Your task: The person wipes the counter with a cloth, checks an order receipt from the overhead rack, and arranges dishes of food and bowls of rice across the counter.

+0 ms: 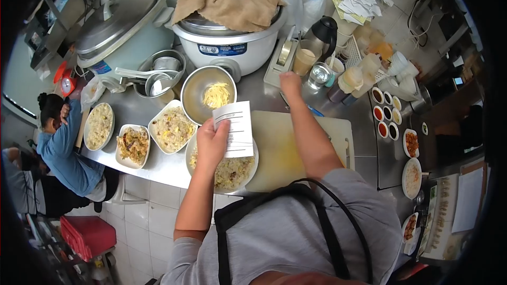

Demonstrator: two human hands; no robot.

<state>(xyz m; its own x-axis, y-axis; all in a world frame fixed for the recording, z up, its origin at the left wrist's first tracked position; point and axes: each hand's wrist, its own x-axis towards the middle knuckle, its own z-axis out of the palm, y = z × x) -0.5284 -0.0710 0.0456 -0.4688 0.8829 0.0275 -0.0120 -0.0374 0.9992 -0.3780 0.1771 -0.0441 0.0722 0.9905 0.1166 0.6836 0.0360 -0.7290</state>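
Observation:
My left hand [213,141] is closed on a white paper slip [236,132] with printed lines, thumb on top. The slip hangs over a plate of fried rice [235,173] and partly covers it. Just beyond is a steel bowl [190,95] with pale yellow shreds [217,95] in it. My right hand [290,83] reaches forward to the front of a tape dispenser [277,72]. Its fingers are drawn together, and whatever they grip is too small to make out. Between my arms lies a cutting board [274,150] with a yellow stain.
Two large cookers [232,51] line the wall, one with a brown towel [229,1] on top. Rice plates [99,126] stand leftward. Cups, a glass of water [319,75] and sauce bottles [351,80] crowd the back right. A person in blue [66,150] sits at left.

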